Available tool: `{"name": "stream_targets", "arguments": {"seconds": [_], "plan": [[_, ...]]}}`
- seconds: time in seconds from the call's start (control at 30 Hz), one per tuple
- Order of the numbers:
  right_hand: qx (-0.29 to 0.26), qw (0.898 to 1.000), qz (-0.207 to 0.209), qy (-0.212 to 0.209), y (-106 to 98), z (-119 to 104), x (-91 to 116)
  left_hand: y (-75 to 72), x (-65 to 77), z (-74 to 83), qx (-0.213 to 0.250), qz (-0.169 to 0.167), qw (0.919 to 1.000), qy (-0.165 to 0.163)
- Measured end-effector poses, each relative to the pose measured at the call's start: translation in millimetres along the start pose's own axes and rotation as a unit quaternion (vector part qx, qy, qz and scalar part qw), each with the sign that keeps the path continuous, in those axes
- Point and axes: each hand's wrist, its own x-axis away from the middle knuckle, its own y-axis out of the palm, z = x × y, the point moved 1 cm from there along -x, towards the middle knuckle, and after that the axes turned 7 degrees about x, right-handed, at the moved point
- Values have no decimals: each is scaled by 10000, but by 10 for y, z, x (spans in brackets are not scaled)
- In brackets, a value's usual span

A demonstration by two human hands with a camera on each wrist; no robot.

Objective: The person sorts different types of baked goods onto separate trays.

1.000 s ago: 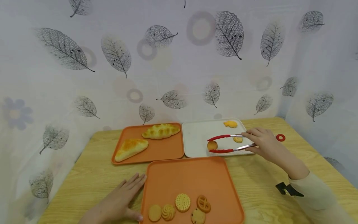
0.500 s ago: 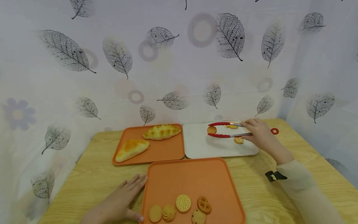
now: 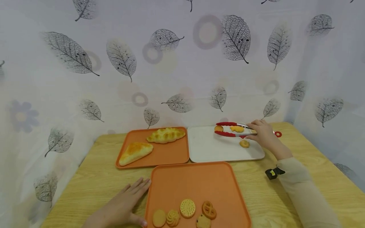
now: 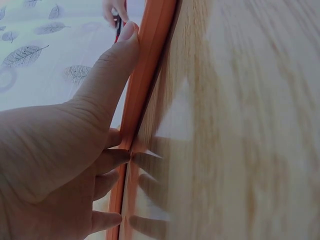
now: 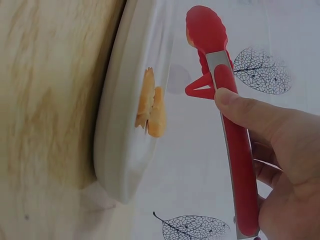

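Your straight-fingered left hand (image 3: 124, 202) seemingly steadies the near tray (image 3: 194, 180) at nine o'clock; your right hand (image 3: 263, 135) grips tongs (image 3: 225, 134) around a cookie (image 3: 218, 129).

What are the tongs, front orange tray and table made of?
Tongs: shiny silvery metal, likely steel; matte red tips, maybe silicone or plastic.
Front orange tray: even colour, satin, rounded rim, probably plastic.
Table: grain, soft reflections; wood or laminate, can't tell.

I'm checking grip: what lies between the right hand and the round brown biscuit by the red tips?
In the head view, red-and-silver metal tongs span it, a yellow fish-shaped biscuit showing between their arms.
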Motion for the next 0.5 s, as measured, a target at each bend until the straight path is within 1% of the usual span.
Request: {"name": "stream_targets", "arguments": {"seconds": [0.1, 0.27, 0.5], "plan": [[-29, 9998, -148, 119, 50, 37, -12, 2, -5, -3, -7, -19, 10000, -23], [56, 9980, -520, 354, 91, 52, -30, -3, -9, -5, 5, -35, 10000, -9], [249, 9948, -818, 545, 110, 46, -58, -12, -4, 5, -67, -27, 10000, 2]]}}
